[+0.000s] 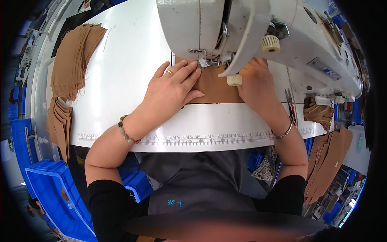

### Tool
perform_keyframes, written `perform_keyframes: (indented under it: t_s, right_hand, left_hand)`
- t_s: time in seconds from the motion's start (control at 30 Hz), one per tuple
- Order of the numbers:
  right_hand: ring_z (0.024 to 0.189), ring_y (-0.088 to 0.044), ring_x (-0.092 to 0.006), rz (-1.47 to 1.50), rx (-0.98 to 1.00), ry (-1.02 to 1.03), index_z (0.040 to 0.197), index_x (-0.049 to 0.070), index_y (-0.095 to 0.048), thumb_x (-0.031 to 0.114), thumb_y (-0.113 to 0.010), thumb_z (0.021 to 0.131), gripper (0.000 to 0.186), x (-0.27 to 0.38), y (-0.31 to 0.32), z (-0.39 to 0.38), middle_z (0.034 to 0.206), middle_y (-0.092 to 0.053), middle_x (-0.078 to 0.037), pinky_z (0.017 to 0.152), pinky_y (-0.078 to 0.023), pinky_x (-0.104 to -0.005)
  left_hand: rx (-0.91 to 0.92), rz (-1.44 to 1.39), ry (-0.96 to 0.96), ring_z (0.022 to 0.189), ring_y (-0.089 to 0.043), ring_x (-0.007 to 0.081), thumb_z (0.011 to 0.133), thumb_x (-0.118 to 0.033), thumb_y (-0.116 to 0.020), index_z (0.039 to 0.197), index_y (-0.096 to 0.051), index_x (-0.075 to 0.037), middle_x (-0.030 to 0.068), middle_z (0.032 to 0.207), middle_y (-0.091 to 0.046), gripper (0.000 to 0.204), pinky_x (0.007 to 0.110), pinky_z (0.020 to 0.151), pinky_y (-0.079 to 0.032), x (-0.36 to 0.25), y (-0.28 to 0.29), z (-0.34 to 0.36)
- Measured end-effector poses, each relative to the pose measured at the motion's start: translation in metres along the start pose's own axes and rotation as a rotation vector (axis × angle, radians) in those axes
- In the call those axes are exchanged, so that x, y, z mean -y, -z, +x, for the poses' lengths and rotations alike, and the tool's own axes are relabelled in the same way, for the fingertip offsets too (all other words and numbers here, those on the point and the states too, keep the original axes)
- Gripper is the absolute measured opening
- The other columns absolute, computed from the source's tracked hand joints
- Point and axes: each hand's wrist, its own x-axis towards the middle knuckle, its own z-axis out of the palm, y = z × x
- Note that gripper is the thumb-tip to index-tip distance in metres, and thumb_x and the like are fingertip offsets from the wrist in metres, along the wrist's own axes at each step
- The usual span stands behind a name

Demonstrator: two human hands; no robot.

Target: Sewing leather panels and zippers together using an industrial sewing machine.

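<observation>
Head view: white table (125,76), blue bins (60,197) around
Sewing machine (306,44): one
Brown stacks (74,60): two, left
Scissors (292,109): one pair, right
Brown piece (217,88): flat, near needle
Left hand (173,86): fingers spread, resting on it
Right hand (258,84): on it; grip hidden, cannot tell

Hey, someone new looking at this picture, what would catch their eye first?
Probably the big white sewing machine across the upper right. Beside its needle, the left hand and right hand rest on a brown piece. Next might come the fanned brown stack at upper left and the blue bin at lower left.
</observation>
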Motion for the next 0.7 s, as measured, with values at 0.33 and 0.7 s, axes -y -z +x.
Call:
perform_keyframes:
  t_s: [0.33, 0.7]
  right_hand:
    - [0.118, -0.064, -0.0413, -0.028, 0.187, 0.307, 0.105, -0.013, -0.071, 0.015, -0.065, 0.081, 0.038, 0.080, 0.021, -0.047, 0.108, -0.069, -0.035, 0.108, -0.047, -0.0530]
    - [0.085, -0.072, -0.0235, -0.025, -0.323, -0.066, 0.097, 0.006, -0.073, 0.019, -0.073, 0.094, 0.013, -0.041, 0.138, -0.086, 0.089, -0.074, -0.008, 0.079, -0.057, -0.0374]
  left_hand:
    - [-0.013, -0.097, 0.031, 0.117, -0.065, 0.0291, 0.085, -0.034, -0.078, 0.129, -0.069, -0.003, 0.0085, 0.133, -0.069, 0.055, 0.037, 0.099, -0.053, -0.012, 0.005, -0.006]
    - [0.070, -0.100, 0.032, 0.134, -0.058, 0.0315, 0.080, -0.058, -0.075, 0.135, -0.065, -0.002, 0.0114, 0.142, -0.062, 0.079, 0.049, 0.110, -0.047, -0.012, 0.006, -0.010]
